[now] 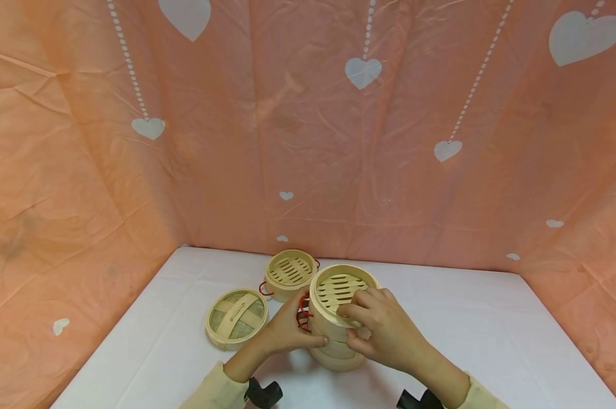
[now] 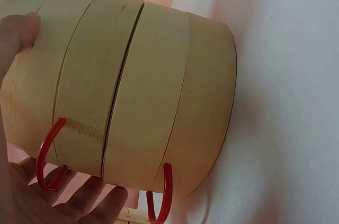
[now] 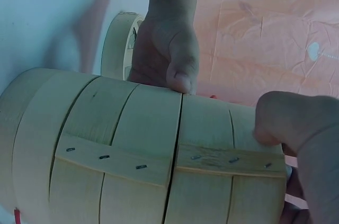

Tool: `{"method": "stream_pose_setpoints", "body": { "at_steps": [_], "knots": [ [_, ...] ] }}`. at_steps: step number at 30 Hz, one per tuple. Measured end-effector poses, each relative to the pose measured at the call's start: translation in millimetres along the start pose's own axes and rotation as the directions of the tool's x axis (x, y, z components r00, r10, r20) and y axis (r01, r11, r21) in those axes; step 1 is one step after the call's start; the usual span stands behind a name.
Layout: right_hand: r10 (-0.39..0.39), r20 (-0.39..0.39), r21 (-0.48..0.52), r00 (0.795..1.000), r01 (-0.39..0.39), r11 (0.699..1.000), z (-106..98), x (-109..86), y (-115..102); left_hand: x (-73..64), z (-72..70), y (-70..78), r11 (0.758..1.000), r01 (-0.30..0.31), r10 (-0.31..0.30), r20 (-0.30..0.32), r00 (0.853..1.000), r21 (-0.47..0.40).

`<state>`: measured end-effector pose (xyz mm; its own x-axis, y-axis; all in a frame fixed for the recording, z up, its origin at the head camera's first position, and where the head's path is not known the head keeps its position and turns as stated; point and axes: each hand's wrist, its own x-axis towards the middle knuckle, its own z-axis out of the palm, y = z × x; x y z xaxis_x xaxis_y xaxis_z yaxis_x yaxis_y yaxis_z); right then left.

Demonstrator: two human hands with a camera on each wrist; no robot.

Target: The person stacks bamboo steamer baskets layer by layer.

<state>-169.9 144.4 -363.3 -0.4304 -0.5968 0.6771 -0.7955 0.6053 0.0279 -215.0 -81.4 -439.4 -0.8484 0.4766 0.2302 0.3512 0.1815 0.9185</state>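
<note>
A stack of round bamboo steamer baskets (image 1: pixel 336 362) stands upright near the middle of the white table. Its top basket (image 3: pixel 206 123) shows a slatted floor from above. My left hand (image 1: pixel 290 328) grips the stack from the left side, thumb at the front, fingers curled behind beside the red loop handles (image 2: pixel 168 189). My right hand (image 1: pixel 390 329) pinches the top basket's near right rim, with the fingers inside over the slats and the thumb outside. Dark seams between the stacked tiers show in both wrist views.
A woven bamboo lid (image 1: pixel 236 316) with a flat strap lies left of the stack. Behind it is another slatted basket (image 1: pixel 291 269) with red handles. An orange-pink cloth (image 1: pixel 328 142) with pale hearts hangs behind the white table (image 1: pixel 471 335).
</note>
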Motion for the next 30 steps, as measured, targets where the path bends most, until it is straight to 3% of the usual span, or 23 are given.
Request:
{"method": "stream_pose_setpoints", "body": {
  "at_steps": [8,11,15,20,24,27,30],
  "knots": [
    [0.018,-0.009,0.02,1.0,-0.018,1.0,-0.1,-0.6,1.1,-0.1,0.8,0.8,0.999,-0.013,0.013,0.004,1.0,-0.038],
    [0.068,-0.007,0.062,0.998,-0.068,0.996,-2.5,-1.1,3.1,-0.4,0.9,1.0,0.999,-0.021,0.021,0.001,1.0,-0.036],
    [0.192,-0.024,0.145,0.981,-0.187,0.972,-5.1,-5.2,8.1,-0.8,0.8,0.4,0.999,-0.028,0.028,-0.005,1.0,-0.024],
    [0.359,-0.028,0.23,0.933,-0.344,0.91,-3.1,-16.2,15.0,-1.7,0.1,1.3,0.999,-0.019,0.019,-0.009,1.0,-0.032],
    [0.474,0.038,0.308,0.88,-0.461,0.832,0.4,-24.5,19.2,-2.5,-0.5,1.2,1.0,-0.014,0.014,-0.024,1.0,-0.011],
    [0.522,0.092,0.354,0.848,-0.518,0.778,2.7,-29.1,22.2,-4.8,-1.7,3.0,0.998,-0.011,0.014,-0.048,0.999,0.058],
    [0.534,0.145,0.373,0.833,-0.546,0.75,4.4,-32.9,25.4,-7.5,-4.5,6.1,0.991,-0.026,0.035,-0.061,0.998,0.135]
  ]
}}
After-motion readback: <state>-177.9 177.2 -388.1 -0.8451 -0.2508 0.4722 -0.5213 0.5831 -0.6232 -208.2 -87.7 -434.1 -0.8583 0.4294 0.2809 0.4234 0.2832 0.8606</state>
